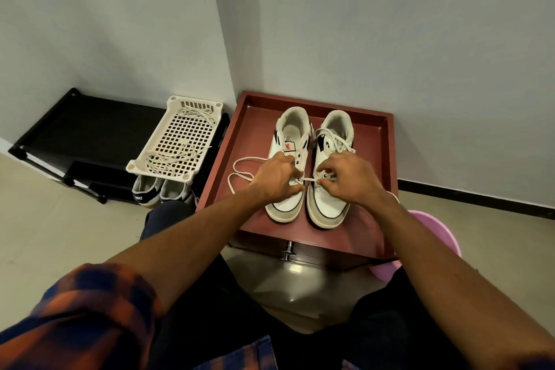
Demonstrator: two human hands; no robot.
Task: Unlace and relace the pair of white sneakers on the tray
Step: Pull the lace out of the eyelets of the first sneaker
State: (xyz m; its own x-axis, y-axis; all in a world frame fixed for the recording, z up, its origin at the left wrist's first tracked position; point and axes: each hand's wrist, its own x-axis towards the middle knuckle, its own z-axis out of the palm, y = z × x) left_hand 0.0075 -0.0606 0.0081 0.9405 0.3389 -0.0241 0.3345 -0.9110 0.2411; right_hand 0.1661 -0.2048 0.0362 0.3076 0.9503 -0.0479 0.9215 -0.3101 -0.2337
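Left hand [277, 176] and right hand [348, 182] each pinch the white lace [310, 179] stretched between them. Both sneakers [292, 129] stand on the red tray [388, 141].

Bare tray [372, 159] floor lies open right of the sneakers [326, 207]. Left of them a lace [234, 166] loops across it. The wall [390, 39] closes the far side.

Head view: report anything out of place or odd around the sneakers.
Nothing damaged or spilled. The left sneaker has mostly bare eyelets, its lace trailing in loops over the tray, both the left hand and right hand pinching it. Loose laces lie on the white basket beside the tray, off any shoe.
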